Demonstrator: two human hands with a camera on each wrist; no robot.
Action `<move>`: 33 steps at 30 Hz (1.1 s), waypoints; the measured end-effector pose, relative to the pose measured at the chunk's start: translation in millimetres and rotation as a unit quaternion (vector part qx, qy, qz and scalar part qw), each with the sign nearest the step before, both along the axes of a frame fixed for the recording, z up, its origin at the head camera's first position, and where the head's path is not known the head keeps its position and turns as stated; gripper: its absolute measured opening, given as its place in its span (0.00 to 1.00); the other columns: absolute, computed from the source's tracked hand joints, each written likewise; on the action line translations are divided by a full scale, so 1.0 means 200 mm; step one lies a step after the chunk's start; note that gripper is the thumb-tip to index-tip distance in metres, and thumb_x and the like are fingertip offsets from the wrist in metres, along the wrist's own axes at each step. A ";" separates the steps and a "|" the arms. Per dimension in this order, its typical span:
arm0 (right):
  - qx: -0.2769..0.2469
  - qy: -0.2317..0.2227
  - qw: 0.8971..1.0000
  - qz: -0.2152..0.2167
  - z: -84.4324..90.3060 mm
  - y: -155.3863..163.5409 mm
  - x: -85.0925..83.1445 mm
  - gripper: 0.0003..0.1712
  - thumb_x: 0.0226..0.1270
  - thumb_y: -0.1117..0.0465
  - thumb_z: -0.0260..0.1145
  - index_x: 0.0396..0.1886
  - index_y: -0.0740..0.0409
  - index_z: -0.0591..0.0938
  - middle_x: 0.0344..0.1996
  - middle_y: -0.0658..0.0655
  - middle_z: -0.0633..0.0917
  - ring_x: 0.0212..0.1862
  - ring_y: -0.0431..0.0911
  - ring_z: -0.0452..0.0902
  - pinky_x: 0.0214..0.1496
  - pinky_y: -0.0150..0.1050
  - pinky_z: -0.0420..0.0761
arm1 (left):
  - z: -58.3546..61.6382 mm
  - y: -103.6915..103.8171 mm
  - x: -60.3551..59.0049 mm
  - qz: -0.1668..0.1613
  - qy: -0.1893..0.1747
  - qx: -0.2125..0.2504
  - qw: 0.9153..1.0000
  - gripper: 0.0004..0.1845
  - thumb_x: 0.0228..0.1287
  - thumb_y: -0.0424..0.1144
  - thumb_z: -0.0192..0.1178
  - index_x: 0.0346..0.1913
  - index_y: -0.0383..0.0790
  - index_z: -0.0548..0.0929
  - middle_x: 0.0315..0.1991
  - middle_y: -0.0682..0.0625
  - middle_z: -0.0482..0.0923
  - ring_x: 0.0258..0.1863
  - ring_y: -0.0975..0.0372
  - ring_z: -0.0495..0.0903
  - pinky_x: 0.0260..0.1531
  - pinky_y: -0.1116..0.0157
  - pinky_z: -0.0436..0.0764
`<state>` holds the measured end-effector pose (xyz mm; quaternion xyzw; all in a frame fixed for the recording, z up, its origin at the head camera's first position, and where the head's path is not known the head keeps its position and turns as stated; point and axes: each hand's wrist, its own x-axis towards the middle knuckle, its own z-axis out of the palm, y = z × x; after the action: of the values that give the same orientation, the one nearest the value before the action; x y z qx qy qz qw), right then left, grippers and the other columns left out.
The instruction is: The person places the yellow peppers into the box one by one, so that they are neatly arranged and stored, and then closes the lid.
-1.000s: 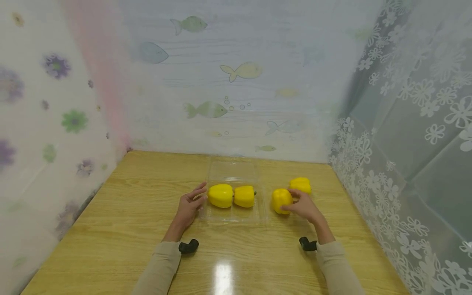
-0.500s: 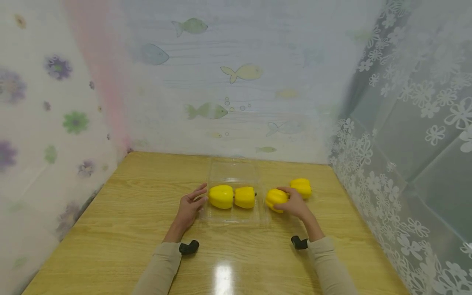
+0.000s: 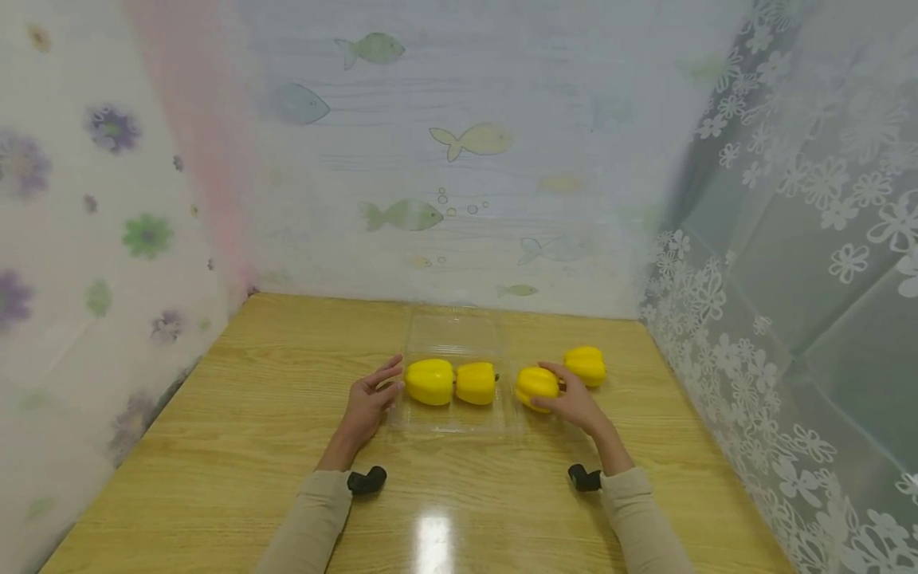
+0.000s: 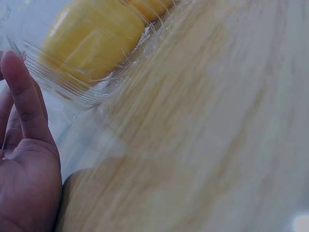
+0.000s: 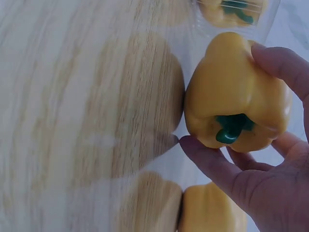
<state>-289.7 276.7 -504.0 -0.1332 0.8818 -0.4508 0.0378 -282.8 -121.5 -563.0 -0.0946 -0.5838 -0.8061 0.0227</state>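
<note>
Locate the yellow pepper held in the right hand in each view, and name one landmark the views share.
Head: held pepper right of centre, at the clear tray's right edge, in the right hand.
Left wrist: not in it; only a pepper inside the tray shows.
Right wrist: upper right, green stem towards the camera, gripped between thumb and fingers.
Shared landmark: the clear tray.
</note>
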 end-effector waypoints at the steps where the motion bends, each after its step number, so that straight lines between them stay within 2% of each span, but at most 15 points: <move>1: -0.001 0.000 1.000 0.003 0.00 0.00 0.00 0.46 0.66 0.56 0.74 0.78 0.63 0.63 0.75 0.69 0.65 0.72 0.65 0.63 0.72 0.64 0.63 | 0.00 0.00 0.00 0.000 0.001 0.001 1.000 0.24 0.70 0.26 0.62 0.64 0.18 0.73 0.76 0.40 0.64 0.37 0.70 0.79 0.25 0.76 0.75; 12: -0.003 0.010 1.000 0.022 0.00 -0.01 0.00 0.46 0.67 0.58 0.73 0.78 0.66 0.61 0.75 0.71 0.64 0.73 0.66 0.61 0.73 0.67 0.60 | 0.00 0.00 0.00 0.002 0.005 -0.006 1.000 0.23 0.70 0.26 0.62 0.64 0.17 0.73 0.76 0.39 0.64 0.36 0.71 0.79 0.24 0.76 0.75; 20: -0.007 -0.018 1.000 0.008 -0.01 -0.01 0.00 0.50 0.67 0.57 0.73 0.81 0.60 0.57 0.79 0.67 0.58 0.76 0.64 0.56 0.75 0.64 0.59 | 0.00 0.00 0.00 0.004 0.001 0.001 1.000 0.24 0.69 0.26 0.62 0.64 0.16 0.73 0.76 0.40 0.64 0.34 0.71 0.78 0.24 0.76 0.74; 28: 0.013 -0.035 0.999 -0.022 -0.02 -0.02 0.00 0.53 0.68 0.52 0.73 0.80 0.65 0.53 0.76 0.73 0.58 0.72 0.71 0.61 0.70 0.64 0.67 | 0.00 0.00 0.00 0.001 0.008 0.005 1.000 0.24 0.69 0.25 0.62 0.63 0.15 0.72 0.76 0.38 0.64 0.31 0.70 0.76 0.24 0.76 0.73; 33: 0.005 -0.040 0.999 -0.033 -0.03 -0.03 0.01 0.51 0.66 0.51 0.74 0.78 0.63 0.56 0.75 0.71 0.60 0.72 0.70 0.62 0.68 0.64 0.69 | 0.00 0.00 0.01 -0.003 0.006 0.015 1.000 0.24 0.69 0.24 0.62 0.64 0.14 0.71 0.76 0.37 0.63 0.35 0.70 0.78 0.24 0.76 0.73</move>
<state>-287.4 271.6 -509.0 -0.0860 0.8858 -0.4521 0.0594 -281.7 -121.5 -562.7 -0.1012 -0.5712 -0.8142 0.0251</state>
